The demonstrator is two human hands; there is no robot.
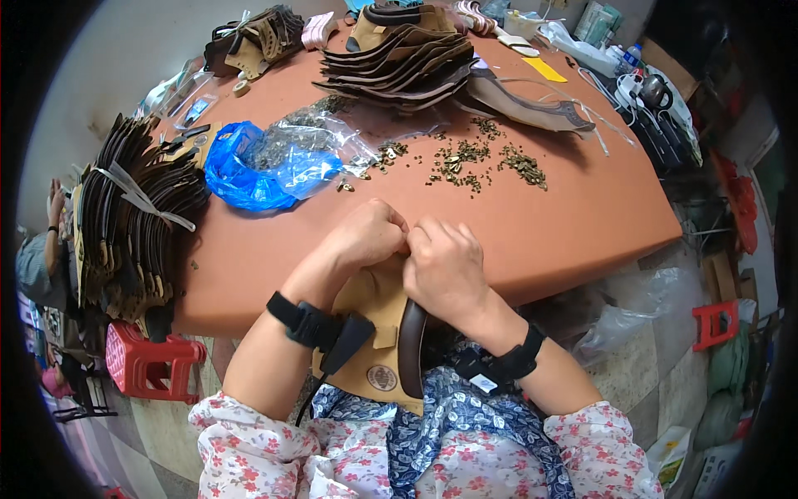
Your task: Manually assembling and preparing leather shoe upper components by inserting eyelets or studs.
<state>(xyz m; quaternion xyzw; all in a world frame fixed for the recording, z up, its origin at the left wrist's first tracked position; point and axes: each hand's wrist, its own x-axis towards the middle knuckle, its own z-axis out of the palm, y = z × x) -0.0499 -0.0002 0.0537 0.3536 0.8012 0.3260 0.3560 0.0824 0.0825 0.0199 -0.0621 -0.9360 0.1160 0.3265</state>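
The tan piece [378, 309] bears a round mark [381, 378], its lettering unreadable.

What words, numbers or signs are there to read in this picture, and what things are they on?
There are none clear enough to read:
Round stamp on the tan piece: too small.
White label by the right wrist's black strap: too small.
Bottle with a blue label, at the back: too small and blurred.

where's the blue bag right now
In the head view, the blue bag lies on the left part of the table, just right of the tied stack and up-left of the left hand.
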